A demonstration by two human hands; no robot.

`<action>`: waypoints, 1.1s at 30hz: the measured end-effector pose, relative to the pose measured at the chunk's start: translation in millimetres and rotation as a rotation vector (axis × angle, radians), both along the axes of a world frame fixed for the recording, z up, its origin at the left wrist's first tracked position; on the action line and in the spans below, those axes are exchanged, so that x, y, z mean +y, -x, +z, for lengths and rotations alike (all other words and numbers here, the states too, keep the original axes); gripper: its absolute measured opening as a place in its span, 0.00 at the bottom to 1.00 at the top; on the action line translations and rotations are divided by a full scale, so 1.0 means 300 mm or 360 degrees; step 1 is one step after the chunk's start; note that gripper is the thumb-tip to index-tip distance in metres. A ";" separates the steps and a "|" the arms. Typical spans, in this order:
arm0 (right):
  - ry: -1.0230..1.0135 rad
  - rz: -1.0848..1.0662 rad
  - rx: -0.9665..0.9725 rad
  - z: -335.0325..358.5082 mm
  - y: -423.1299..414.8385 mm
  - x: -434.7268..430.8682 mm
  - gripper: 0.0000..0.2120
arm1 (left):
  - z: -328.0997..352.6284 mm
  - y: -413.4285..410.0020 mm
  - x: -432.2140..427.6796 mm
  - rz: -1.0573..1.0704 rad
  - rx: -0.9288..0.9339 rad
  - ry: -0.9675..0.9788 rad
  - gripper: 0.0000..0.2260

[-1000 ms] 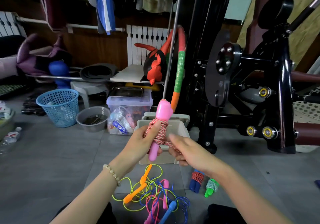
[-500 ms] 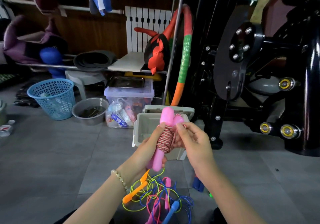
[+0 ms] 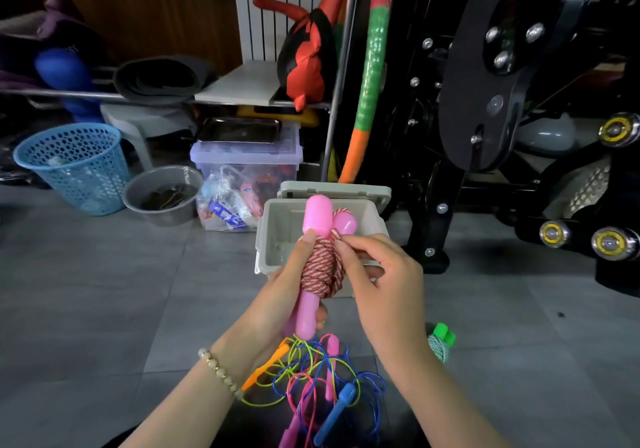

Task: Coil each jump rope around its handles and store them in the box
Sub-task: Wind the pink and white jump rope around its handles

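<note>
A pink-handled jump rope (image 3: 320, 267), its red-and-white cord wound round both handles, is upright in front of the open beige box (image 3: 273, 226). My left hand (image 3: 280, 295) grips the handles and coil from the left, thumb on the cord. My right hand (image 3: 381, 274) pinches the cord end near the top of the coil. Loose tangled ropes (image 3: 318, 382) with orange, pink and blue handles lie on the floor below. A coiled green-handled rope (image 3: 440, 342) lies to the right. The box interior looks empty where visible.
A clear storage bin (image 3: 242, 167), grey bowl (image 3: 162, 194) and blue basket (image 3: 74, 167) stand left of the box. A black weight machine (image 3: 485, 101) fills the right. A hoop (image 3: 367, 77) leans behind the box. Grey tiled floor (image 3: 104, 291) spreads to the left.
My right hand rose from the lower coil to the top and now pinches the cord end. The view moved closer to the box; the blue coiled rope went behind my right arm.
</note>
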State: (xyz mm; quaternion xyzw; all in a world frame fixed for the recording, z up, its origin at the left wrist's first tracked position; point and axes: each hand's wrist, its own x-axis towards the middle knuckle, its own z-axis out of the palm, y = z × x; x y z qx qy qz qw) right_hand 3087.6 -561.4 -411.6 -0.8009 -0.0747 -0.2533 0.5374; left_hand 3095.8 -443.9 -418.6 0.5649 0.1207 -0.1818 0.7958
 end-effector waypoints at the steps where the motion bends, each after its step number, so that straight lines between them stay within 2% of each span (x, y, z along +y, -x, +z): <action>1: -0.0050 -0.0024 0.0037 -0.005 -0.005 -0.001 0.04 | -0.001 0.000 -0.005 -0.0006 0.0019 0.0003 0.33; 4: -0.0396 -0.0077 0.0209 -0.014 -0.017 -0.004 0.05 | -0.004 -0.002 -0.011 -0.0070 0.0039 -0.0025 0.33; 5: -0.0396 -0.0114 0.0186 -0.015 -0.017 -0.002 0.05 | -0.003 -0.002 -0.013 -0.0083 0.0045 -0.0039 0.34; 7: -0.0165 -0.0129 0.0050 -0.019 -0.015 0.002 0.04 | -0.001 -0.002 -0.014 -0.0051 0.0052 -0.0043 0.33; 11: 0.0291 0.0002 -0.0019 -0.014 -0.012 -0.001 0.10 | 0.021 -0.005 0.006 -0.0022 -0.0022 -0.0110 0.28; 14: 0.0265 0.0021 0.0043 -0.017 -0.015 -0.016 0.07 | 0.035 0.002 0.017 -0.0095 -0.0098 -0.0257 0.22; 16: 0.0340 0.0020 0.0024 -0.024 -0.014 -0.021 0.07 | 0.036 0.008 0.016 -0.0111 -0.0126 -0.0344 0.21; 20: 0.0194 0.0101 0.0174 -0.034 -0.020 -0.034 0.03 | 0.026 0.000 0.027 -0.0180 -0.0240 -0.0552 0.21; 23: 0.0411 0.0133 0.0203 -0.048 -0.018 -0.032 0.04 | 0.014 -0.002 0.041 -0.0237 -0.0337 -0.0692 0.23; 27: 0.0606 0.0094 0.0167 -0.064 -0.015 -0.024 0.06 | 0.009 0.003 0.037 -0.0304 -0.0435 -0.0795 0.24; 33: 0.0371 0.0144 0.0185 -0.059 -0.025 -0.024 0.06 | -0.001 -0.027 0.058 -0.0345 -0.0399 -0.0699 0.26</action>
